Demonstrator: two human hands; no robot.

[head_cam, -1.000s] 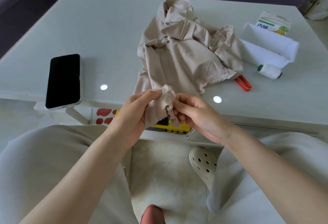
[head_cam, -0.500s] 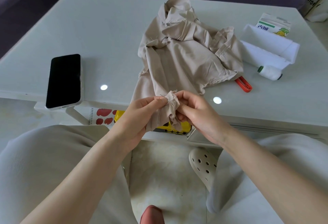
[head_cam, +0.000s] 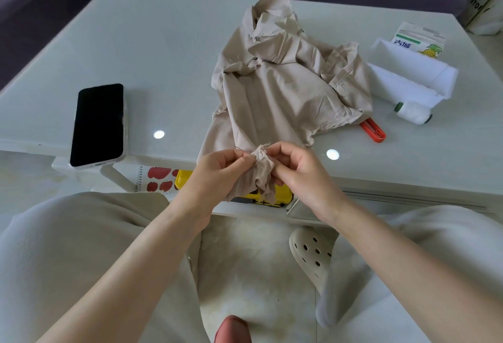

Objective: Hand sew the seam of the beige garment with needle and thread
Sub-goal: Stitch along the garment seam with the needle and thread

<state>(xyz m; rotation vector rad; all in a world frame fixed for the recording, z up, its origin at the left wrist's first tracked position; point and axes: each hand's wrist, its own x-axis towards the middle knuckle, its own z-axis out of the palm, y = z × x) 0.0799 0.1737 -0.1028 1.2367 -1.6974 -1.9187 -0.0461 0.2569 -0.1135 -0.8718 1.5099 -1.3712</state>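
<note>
Pinching the frayed, bunched corner of the crumpled beige garment (head_cam: 285, 92), left hand (head_cam: 217, 171) and right hand (head_cam: 299, 171).

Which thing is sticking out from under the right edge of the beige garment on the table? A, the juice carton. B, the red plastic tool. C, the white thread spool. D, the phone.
B: the red plastic tool pokes out from under the edge of the beige garment, while the phone and the white thread spool lie apart from it.
</note>
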